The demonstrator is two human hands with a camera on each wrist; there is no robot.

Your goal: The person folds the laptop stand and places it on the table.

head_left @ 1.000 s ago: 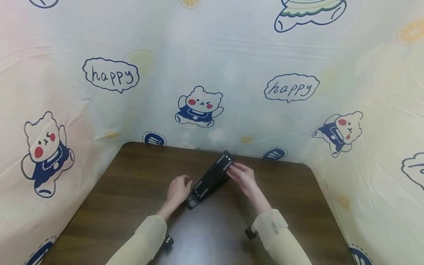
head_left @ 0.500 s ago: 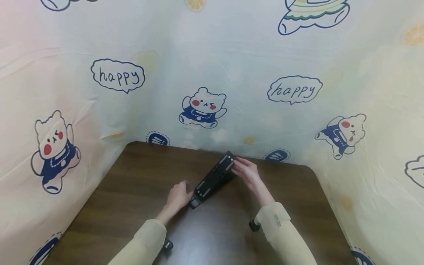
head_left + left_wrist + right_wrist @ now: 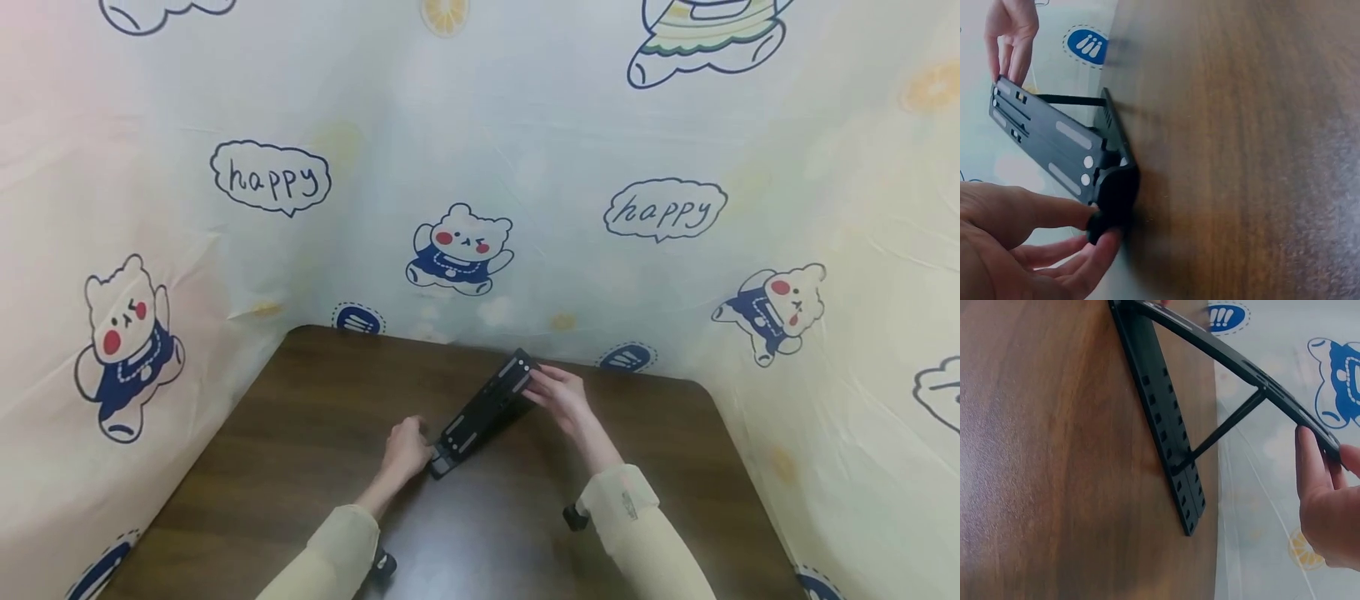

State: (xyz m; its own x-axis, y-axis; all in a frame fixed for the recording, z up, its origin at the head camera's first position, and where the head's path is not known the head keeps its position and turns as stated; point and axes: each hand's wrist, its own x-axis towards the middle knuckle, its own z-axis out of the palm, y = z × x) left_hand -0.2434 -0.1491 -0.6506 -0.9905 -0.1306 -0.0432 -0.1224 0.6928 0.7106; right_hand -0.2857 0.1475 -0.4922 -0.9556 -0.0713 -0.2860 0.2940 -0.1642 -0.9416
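A black folding laptop stand (image 3: pixel 483 410) stands slantwise on the table, its upper plate raised at an angle. My left hand (image 3: pixel 407 448) grips the low hinged end; in the left wrist view the thumb and fingers pinch its black lip (image 3: pixel 1113 197). At the raised far end, my right hand (image 3: pixel 564 397) holds the plate's edge between thumb and fingers. Seen from the right wrist, a thin strut (image 3: pixel 1225 428) runs from the plate down to the notched base bar (image 3: pixel 1163 419). Grey pads and white dots mark the plate's upper face.
The brown wooden table (image 3: pixel 300 483) has its back edge just behind the stand. A pale printed curtain (image 3: pixel 555 275) with bears and "happy" bubbles hangs behind and at both sides. Small black devices (image 3: pixel 576 517) sit at both wrists.
My left hand has shifted slightly nearer along the stand to its low end. The right hand keeps its hold on the raised end. The head view has tilted a little.
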